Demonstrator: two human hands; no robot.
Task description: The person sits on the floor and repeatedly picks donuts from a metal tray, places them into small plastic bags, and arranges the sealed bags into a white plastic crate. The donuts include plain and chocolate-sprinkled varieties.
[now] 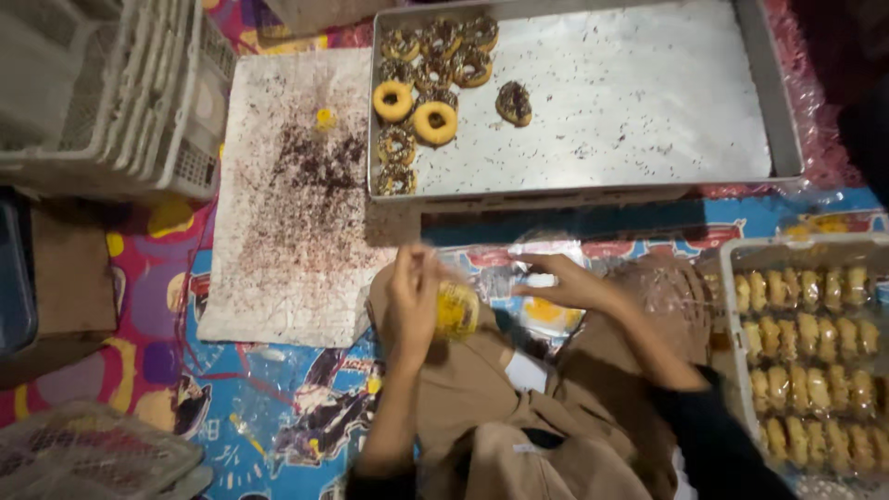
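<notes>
Left hand [412, 301] holds a wrapped yellow doughnut [457, 308]; right hand [565, 282] pinches clear plastic wrap [519, 278]; doughnut tray [648, 139] beyond

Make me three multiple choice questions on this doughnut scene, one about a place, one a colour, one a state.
1. In which part of the metal tray do the doughnuts sit?
A. its left end
B. its right end
C. spread all over

2. What colour is the packet in the left hand?
A. green
B. yellow
C. white

3. How full is the crate at the right edge?
A. empty
B. one lone piece
C. packed in rows

Answers: 1 A, the doughnuts cluster at the left end and the rest is bare metal with sprinkles. 2 B, the wrapped doughnut shows yellow. 3 C, wrapped pieces line up in rows.
</notes>
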